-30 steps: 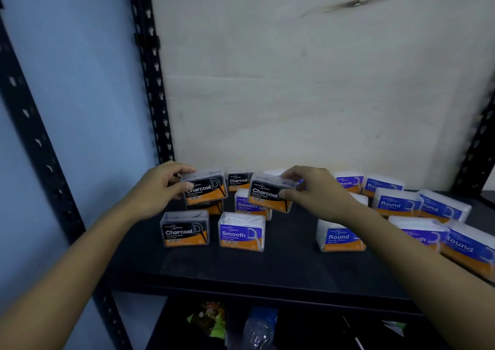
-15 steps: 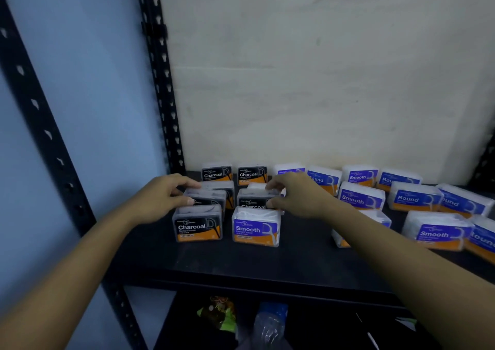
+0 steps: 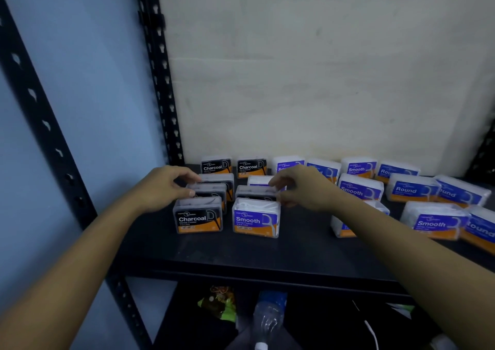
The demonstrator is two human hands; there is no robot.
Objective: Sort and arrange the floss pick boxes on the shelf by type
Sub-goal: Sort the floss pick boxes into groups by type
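1. Shelf (image 3: 267, 253): a black board that carries every floss pick box. By my read, the sorting is partway done.
2. Right-hand spread (image 3: 412, 190): Smooth and Round boxes lie mixed in loose rows, several skewed. No type has its own place here.
3. Charcoal group at the left end: two back Charcoal boxes (image 3: 215, 165) stand against the wall. A column runs forward from them to the front Charcoal box (image 3: 198, 217).
4. Left hand (image 3: 166, 189): it rests over the left Charcoal box (image 3: 207, 190), just behind the front one. The fingers (image 3: 187, 176) curl over its top and the thumb sits on its near edge.
5. Right hand (image 3: 302, 189): it pinches the right end of the middle Charcoal box (image 3: 255, 192), fingers (image 3: 278, 179) on the far edge and thumb on the near. This box stands between a white box (image 3: 261, 180) behind and the front Smooth box (image 3: 255, 219) ahead. I cannot tell whether they touch.
6. Step in hand, as I judge it: seating two Charcoal boxes into the left block.
7. The next move calls for letting go without nudging the neighbours. After that, the front Smooth box and the white box need to go rightward, out of Charcoal's column.
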